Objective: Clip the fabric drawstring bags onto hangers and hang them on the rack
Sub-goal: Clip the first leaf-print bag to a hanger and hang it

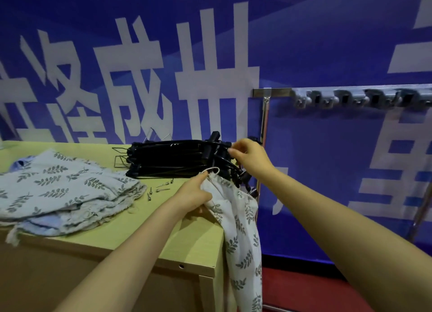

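Banner text: large white Chinese characters on the blue banner [304, 43], left and right of the rack [280, 92].
Legible character: 成 [131, 78], well left of the rack.
Remaining characters: cropped or partly hidden, unreadable.

Matt leaf-printed cloth is seen in the drawstring bag [243, 230], glossy black plastic in the hangers [177, 157], pale wood-grain laminate on the worktop [182, 237], and polished metal in the rack [265, 115].

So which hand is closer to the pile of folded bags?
Left. The left hand grips a hanging bag just right of the pile; the right hand is farther off, at the hangers.
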`<state>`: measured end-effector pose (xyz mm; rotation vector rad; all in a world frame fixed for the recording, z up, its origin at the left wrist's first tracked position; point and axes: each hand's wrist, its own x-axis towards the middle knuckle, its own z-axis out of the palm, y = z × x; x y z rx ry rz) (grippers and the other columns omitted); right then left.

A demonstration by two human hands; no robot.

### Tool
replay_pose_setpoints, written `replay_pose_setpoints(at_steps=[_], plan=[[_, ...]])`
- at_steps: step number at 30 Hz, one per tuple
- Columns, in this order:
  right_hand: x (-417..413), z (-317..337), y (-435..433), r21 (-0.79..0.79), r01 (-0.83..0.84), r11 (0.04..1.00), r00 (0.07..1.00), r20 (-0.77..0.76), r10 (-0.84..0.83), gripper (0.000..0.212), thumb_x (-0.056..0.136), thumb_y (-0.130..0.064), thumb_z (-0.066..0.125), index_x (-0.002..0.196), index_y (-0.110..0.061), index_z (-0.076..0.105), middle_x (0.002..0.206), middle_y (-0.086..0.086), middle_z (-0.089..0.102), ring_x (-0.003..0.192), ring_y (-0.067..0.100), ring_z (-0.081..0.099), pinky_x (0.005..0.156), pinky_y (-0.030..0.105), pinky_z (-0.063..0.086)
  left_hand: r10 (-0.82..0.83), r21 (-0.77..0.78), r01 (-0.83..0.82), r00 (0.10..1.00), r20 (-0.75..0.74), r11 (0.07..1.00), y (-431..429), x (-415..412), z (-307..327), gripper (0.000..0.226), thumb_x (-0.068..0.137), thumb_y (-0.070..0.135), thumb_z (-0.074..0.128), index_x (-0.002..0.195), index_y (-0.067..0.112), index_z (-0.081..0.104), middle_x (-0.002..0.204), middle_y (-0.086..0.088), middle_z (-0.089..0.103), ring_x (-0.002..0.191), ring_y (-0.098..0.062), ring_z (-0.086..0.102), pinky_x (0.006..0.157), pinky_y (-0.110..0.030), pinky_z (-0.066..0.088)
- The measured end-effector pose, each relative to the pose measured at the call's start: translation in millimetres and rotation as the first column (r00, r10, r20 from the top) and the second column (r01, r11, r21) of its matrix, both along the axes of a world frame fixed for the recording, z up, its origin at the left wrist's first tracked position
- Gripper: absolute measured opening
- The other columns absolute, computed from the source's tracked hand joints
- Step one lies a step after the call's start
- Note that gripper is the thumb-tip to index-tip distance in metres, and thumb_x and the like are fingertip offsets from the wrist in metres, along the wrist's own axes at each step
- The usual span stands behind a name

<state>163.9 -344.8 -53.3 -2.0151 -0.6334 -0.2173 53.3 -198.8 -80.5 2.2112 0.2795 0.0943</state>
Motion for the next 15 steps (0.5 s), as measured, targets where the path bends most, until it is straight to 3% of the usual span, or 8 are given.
replay_pose_setpoints(at_steps=[2,4,7,9,12,15], plan=[[12.6,5.4,15.4,0.096,-0.008,0.995,0.990,-0.142,0.022,0.028,0.091,-0.036,0.060,0.107,-0.013,0.057,0.100,0.003,0.063,0.092,0.022,0.064,0.083,0.037,0.053,0.013,-0.032,-0.013,1.000,0.021,0.999,10.2,1.3,5.9,0.071,0.087,0.000,0.047,0.149,0.025,0.023,0.091,-0.006,0.059,0.052,-0.016,0.049,0.050,-0.026,0.043],[24.4,9.2,30.9,0.124,0.006,0.992,0.972,-0.232,0.023,0.034,0.090,-0.037,0.062,0.107,-0.007,0.059,0.091,0.006,0.061,0.088,0.023,0.064,0.086,0.040,0.055,0.009,-0.047,-0.008,1.000,0.027,0.999,20.5,3.6,9.1,0.072,0.087,0.000,0.048,0.149,0.025,0.021,0.107,0.000,0.054,0.059,-0.018,0.054,0.051,-0.028,0.045],[38.7,6.3,55.4,0.146,0.024,0.989,0.941,-0.337,0.027,0.028,0.088,-0.032,0.065,0.076,-0.008,0.056,0.068,0.004,0.052,0.067,0.019,0.057,0.080,0.035,0.056,-0.004,-0.051,0.005,1.000,0.013,0.999,32.5,6.2,8.0,0.073,0.087,0.001,0.048,0.149,0.027,0.020,0.099,0.015,0.051,0.070,-0.023,0.058,0.056,-0.031,0.048],[45.9,2.2,70.6,0.151,0.058,0.987,0.919,-0.393,0.007,0.030,0.086,-0.032,0.068,0.072,-0.009,0.055,0.064,0.004,0.054,0.061,0.019,0.057,0.082,0.038,0.057,-0.005,-0.045,0.005,1.000,-0.001,0.999,38.4,10.7,4.8,0.073,0.087,0.001,0.048,0.149,0.029,0.020,0.091,0.019,0.047,0.072,-0.024,0.057,0.056,-0.031,0.048],[51.5,-2.9,84.1,0.260,0.130,0.957,0.882,-0.472,0.009,0.029,0.081,-0.027,0.074,0.086,0.000,0.065,0.063,0.007,0.059,0.054,0.020,0.059,0.077,0.042,0.060,-0.016,-0.058,0.015,1.000,-0.007,0.998,42.3,15.6,1.9,0.073,0.088,0.001,0.048,0.149,0.030,0.020,0.098,0.021,0.043,0.072,-0.022,0.056,0.055,-0.028,0.047],[50.9,-1.5,92.0,0.348,0.192,0.918,0.847,-0.532,0.024,0.041,0.075,-0.022,0.080,0.101,0.003,0.061,0.071,0.012,0.062,0.050,0.019,0.059,0.056,0.031,0.057,-0.029,-0.064,0.028,1.000,-0.008,0.998,46.4,20.3,1.5,0.073,0.088,0.001,0.048,0.149,0.029,0.020,0.114,0.017,0.039,0.077,-0.023,0.060,0.056,-0.028,0.047]])
